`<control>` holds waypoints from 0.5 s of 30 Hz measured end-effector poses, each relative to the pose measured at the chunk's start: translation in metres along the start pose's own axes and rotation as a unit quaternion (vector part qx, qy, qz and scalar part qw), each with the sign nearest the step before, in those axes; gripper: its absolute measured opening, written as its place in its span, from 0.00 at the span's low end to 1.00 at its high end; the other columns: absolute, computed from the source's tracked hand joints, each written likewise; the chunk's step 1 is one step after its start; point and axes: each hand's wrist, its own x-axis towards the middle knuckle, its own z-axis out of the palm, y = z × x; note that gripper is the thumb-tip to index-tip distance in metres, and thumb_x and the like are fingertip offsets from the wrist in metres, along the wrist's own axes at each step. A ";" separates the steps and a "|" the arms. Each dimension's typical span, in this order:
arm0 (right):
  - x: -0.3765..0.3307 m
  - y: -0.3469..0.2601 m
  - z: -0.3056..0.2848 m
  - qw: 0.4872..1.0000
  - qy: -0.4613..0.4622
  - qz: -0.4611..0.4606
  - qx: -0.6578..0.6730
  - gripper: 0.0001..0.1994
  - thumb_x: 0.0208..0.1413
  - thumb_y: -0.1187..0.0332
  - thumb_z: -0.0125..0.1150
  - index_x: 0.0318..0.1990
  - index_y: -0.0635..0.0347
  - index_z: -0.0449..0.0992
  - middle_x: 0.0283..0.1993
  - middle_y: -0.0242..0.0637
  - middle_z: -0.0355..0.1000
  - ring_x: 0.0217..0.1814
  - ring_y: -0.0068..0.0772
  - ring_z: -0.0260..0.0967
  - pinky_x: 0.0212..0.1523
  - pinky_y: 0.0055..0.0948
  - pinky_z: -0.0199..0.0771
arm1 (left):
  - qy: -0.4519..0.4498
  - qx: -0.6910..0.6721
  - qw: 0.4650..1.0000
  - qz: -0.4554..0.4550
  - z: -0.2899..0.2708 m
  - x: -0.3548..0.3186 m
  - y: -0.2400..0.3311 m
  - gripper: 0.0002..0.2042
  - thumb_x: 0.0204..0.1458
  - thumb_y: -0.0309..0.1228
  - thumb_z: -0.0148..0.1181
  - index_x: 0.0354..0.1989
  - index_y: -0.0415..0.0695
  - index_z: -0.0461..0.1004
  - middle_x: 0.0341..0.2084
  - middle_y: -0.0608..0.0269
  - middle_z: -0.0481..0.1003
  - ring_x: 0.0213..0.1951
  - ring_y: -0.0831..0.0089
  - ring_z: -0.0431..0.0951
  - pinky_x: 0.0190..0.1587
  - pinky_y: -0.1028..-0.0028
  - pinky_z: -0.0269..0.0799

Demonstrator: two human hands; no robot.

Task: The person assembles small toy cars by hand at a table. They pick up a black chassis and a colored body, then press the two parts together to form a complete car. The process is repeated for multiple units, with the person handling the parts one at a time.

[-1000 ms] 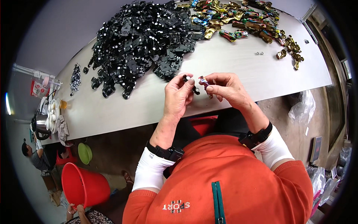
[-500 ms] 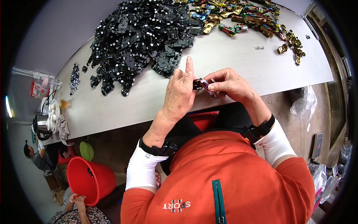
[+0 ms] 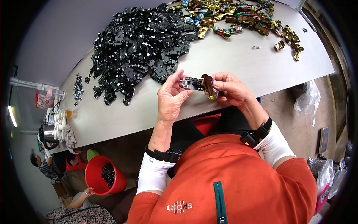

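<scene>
Toy car body [image 3: 209, 86], brown-gold, pinched in right hand [image 3: 233, 89]; left hand [image 3: 171, 97] grip holds black chassis [image 3: 192, 83] against it, above near desk [image 3: 231, 61] edge. Black chassis heap [image 3: 138, 41] at 11 o'clock, coloured shells [image 3: 238, 15] at 1. Red bucket [image 3: 106, 177] on floor, 8 o'clock.

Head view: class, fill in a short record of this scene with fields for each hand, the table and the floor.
left hand: left hand holds a small black chassis piece at its fingertips
right hand: right hand grips a shiny toy car shell that meets the chassis piece
table: grey table bears a black parts heap and coloured car shells at the far edge
floor: red bucket with dark pieces inside, lower left
</scene>
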 end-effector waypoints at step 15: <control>-0.004 -0.005 0.030 0.924 0.172 -0.223 -0.260 0.13 0.49 0.75 0.62 0.44 0.65 0.76 0.31 0.32 0.74 0.27 0.13 0.67 0.17 0.13 0.64 | -0.020 -0.212 0.976 -0.049 -0.003 -0.003 -0.014 0.21 0.49 0.23 0.61 0.53 0.39 0.66 0.41 0.54 0.74 0.36 0.75 0.75 0.25 0.81 0.69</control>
